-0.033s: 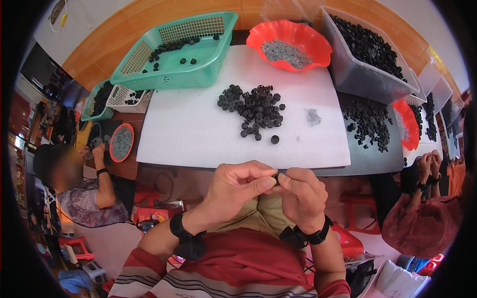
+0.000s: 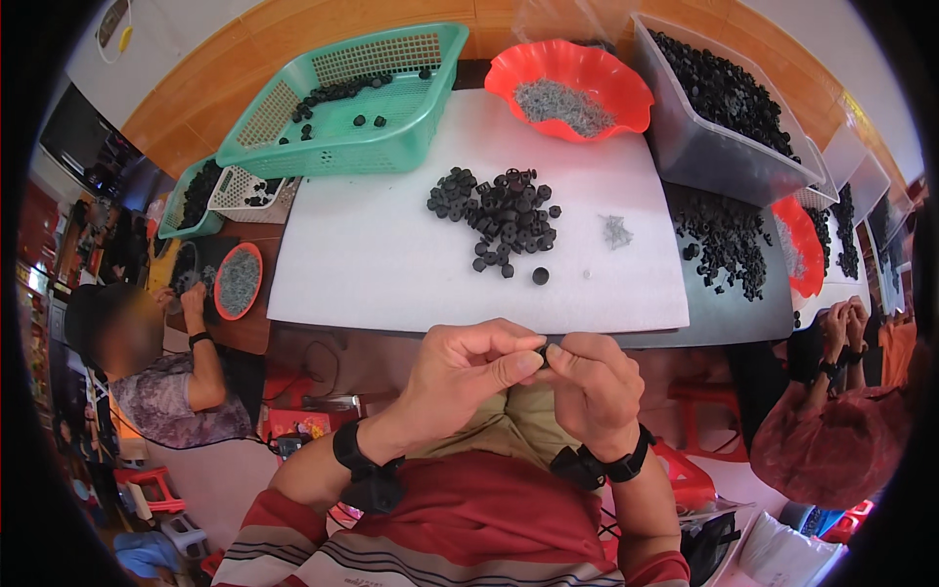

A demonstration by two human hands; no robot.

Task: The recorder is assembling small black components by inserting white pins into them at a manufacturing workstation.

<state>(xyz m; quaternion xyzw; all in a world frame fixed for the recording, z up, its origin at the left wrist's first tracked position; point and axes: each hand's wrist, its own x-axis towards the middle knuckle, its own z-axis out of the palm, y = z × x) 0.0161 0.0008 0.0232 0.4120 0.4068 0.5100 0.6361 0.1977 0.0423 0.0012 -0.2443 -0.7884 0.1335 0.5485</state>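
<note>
In front of my lap, just off the table's near edge, my left hand [image 2: 474,372] and my right hand [image 2: 597,386] meet at the fingertips. Both are closed in a pinch on one small black plastic part [image 2: 544,356], mostly covered by the thumbs and fingers. Beyond them, on a white foam sheet [image 2: 362,264], lies a heap of similar black parts [image 2: 509,215]. A single round black piece [image 2: 540,276] rests apart from the heap, nearer to me. Right of the heap is a small pile of thin, pale clear pieces [image 2: 615,232].
Behind the sheet stand a green basket [image 2: 372,152] with some black parts, a red scalloped bowl [image 2: 626,83] of clear pieces and a grey bin [image 2: 724,161] full of black parts. More black parts [image 2: 729,245] lie right. Co-workers sit left [image 2: 181,396] and right [image 2: 831,440].
</note>
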